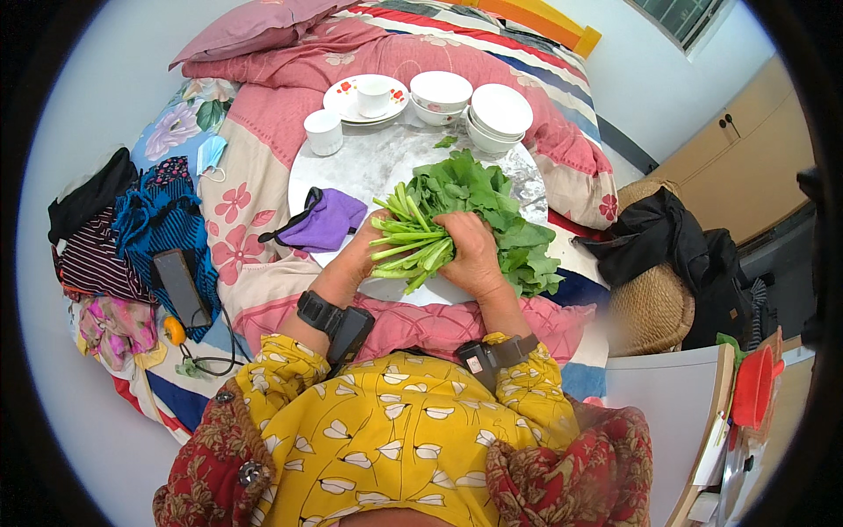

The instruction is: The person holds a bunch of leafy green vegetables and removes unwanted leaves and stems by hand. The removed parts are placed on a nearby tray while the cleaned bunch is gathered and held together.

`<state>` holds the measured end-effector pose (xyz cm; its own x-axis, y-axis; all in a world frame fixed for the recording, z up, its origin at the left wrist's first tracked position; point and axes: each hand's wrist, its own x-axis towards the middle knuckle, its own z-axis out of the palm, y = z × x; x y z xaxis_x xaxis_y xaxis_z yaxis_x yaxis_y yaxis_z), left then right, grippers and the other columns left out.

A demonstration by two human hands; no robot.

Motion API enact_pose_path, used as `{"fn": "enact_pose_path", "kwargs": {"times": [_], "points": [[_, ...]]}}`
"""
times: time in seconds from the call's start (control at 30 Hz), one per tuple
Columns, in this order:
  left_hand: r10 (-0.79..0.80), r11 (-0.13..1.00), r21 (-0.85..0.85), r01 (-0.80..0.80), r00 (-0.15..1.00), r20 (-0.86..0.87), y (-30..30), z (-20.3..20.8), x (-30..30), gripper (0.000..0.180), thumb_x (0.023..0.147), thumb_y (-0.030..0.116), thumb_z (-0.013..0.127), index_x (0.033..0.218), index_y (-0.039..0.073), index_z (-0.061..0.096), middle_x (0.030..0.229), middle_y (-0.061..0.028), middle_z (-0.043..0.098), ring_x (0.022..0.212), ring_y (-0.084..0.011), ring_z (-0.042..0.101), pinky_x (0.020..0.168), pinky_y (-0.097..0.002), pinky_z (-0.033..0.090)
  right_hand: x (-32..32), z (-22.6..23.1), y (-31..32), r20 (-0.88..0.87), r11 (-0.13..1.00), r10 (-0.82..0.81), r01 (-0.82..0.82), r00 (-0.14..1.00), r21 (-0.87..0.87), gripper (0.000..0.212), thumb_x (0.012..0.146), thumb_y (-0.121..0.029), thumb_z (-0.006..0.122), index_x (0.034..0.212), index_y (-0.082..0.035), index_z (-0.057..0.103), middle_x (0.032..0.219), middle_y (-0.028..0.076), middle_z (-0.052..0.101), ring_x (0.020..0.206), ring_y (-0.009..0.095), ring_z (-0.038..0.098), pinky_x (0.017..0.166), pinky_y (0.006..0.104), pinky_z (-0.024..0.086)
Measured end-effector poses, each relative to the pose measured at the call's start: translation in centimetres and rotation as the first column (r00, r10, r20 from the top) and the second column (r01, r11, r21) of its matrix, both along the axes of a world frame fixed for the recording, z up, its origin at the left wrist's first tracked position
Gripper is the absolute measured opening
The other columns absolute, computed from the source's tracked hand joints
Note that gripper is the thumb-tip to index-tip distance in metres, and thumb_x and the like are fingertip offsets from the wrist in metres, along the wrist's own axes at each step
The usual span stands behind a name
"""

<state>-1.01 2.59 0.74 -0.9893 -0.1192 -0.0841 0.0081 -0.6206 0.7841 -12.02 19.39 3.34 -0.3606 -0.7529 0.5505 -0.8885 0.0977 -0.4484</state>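
Now clasping leafy greens around the stems with the right hand — touching the stems' left side with the left hand, too hidden to tell its grip

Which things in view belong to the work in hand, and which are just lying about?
In use:
- leafy greens
- right hand, gripping the bunch
- left hand, at the stems, fingers mostly hidden
- round tabletop, beneath

Lying about:
- purple cloth item
- stacked bowls
- patterned plate
- face mask
- wicker basket
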Motion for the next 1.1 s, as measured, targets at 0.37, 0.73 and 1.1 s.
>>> {"fn": "enact_pose_path", "kwargs": {"times": [0.37, 0.73, 1.1], "points": [[0.12, 0.979, -0.185, -0.088, 0.978, 0.171, 0.1, -0.9, -0.8, 0.024, 0.096, 0.013, 0.045, 0.111, 0.001, 0.059, 0.101, -0.0158, 0.066, 0.087, -0.0262, 0.068, 0.076, -0.039, 0.059, 0.0, 0.0, -0.1, -0.016, 1.0, 0.002, -0.002, 1.0, 0.0, 0.042, 0.061, -0.012, 0.075, 0.1, -0.006, 0.06, 0.092, 0.01, 0.061, 0.088, 0.032, 0.058, 0.076, 0.04, 0.047], [-0.015, 0.922, 0.387, -0.017, 0.997, 0.081, -0.5, -2.2, -0.9, 0.025, 0.097, 0.014, 0.044, 0.111, 0.0, 0.059, 0.102, -0.0171, 0.065, 0.087, -0.0268, 0.068, 0.077, -0.0398, 0.059, 0.0, 0.0, -0.1, -0.012, 1.0, 0.005, -0.005, 1.0, 0.0, 0.044, 0.06, -0.01, 0.075, 0.101, -0.005, 0.06, 0.092, 0.011, 0.061, 0.089, 0.033, 0.058, 0.076, 0.04, 0.047], [0.078, 0.945, -0.319, -0.069, 0.997, 0.015, 0.1, -1.1, -0.4, 0.02, 0.09, 0.004, 0.056, 0.11, 0.002, 0.06, 0.101, -0.0114, 0.067, 0.086, -0.0191, 0.067, 0.074, -0.0324, 0.059, 0.1, 0.0, -0.1, -0.002, 1.0, 0.005, -0.005, 1.0, 0.007, 0.048, 0.057, -0.007, 0.075, 0.102, -0.006, 0.059, 0.093, 0.011, 0.061, 0.089, 0.033, 0.057, 0.077, 0.0401, 0.047]]}}
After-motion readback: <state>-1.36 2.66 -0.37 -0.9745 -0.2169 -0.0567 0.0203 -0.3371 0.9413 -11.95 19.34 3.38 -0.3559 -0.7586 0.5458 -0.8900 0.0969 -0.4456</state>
